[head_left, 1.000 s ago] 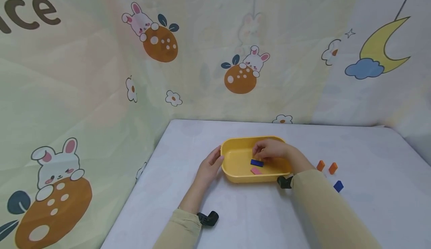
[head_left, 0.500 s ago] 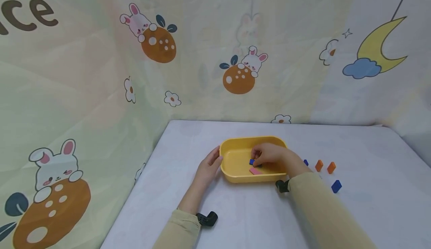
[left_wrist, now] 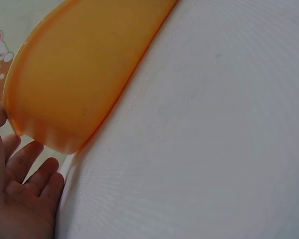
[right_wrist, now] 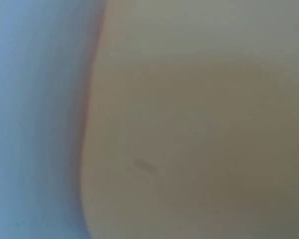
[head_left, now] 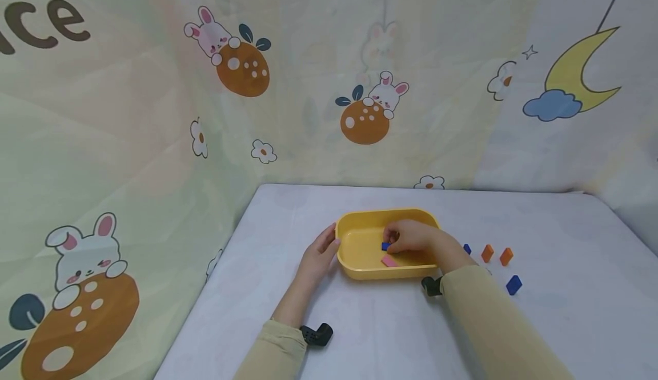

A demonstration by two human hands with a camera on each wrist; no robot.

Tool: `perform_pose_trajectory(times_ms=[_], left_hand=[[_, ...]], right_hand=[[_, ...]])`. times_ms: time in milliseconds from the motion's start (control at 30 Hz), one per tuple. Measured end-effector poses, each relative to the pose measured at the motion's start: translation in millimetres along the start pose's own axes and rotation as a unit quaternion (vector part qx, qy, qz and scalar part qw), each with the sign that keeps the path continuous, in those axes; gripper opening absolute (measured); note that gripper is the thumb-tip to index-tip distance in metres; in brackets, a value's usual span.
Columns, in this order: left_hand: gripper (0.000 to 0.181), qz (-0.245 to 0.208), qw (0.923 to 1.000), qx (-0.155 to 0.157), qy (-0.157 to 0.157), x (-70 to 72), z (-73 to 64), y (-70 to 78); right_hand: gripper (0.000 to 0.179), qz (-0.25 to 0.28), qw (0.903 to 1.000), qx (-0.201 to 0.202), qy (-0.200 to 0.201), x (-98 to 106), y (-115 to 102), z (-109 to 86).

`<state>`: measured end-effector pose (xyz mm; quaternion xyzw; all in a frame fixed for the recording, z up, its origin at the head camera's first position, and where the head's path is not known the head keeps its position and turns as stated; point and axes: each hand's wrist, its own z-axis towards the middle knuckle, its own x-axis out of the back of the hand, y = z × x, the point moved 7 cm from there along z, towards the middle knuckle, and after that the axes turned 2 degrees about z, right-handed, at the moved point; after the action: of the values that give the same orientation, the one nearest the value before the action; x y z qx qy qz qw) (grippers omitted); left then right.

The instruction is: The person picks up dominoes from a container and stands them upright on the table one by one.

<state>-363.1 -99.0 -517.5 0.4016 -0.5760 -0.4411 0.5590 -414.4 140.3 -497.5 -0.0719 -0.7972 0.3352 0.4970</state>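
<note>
A yellow plastic tray (head_left: 362, 273) with rounded corners sits on the white-covered table. My left hand (head_left: 317, 255) touches the tray's left end with its fingers loosely extended; in the left wrist view those fingers (left_wrist: 27, 159) lie along the outer wall. Inside the tray, the right hand (head_left: 411, 236) pinches a small blue block (head_left: 385, 246) near the tray floor. Most of this block is hidden by the fingers. A pink block (head_left: 389, 261) lies just in front of it. The right wrist view holds only the tray's blurred wall (right_wrist: 154, 114), with no fingers showing.
To the right of the tray, two orange blocks (head_left: 487, 253) stand on the white table (head_left: 390, 334). A blue block (head_left: 513, 285) lies nearer the front, and another blue piece (head_left: 466, 248) shows beside the right forearm. A printed cloth (head_left: 303, 83) hangs behind the table.
Over the last second my right hand has come down onto the blue block, which lay fully visible before, and grips it. The left hand has stayed at the tray's end.
</note>
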Motion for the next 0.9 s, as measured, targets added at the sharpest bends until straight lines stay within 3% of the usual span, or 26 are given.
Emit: perform_pose_trajectory(times_ms=[167,367,700,900], left_hand=[[0.048,-0.001,1.0000,-0.003,0.000,1.0,0.5,-0.4],[0.048,-0.002,1.0000,-0.003,0.000,1.3,0.5,0.1],[0.048,-0.002,1.0000,0.004,-0.001,-0.5,0.1,0.2],[0.048,0.006,0.9999,0.009,0.001,-1.0,0.4,-0.6]], right_hand=[[0.013,0.008,0.9997,0.005,0.021,9,-8,-7.9],[0.018,0.023,0.9964,0.051,0.063,41,-23,-32.4],[0.022,0.081,0.9853,0.085,0.124,87,-7,-108.9],[0.026,0.063,0.9808,0.070,0.171,98,19,-159.8]])
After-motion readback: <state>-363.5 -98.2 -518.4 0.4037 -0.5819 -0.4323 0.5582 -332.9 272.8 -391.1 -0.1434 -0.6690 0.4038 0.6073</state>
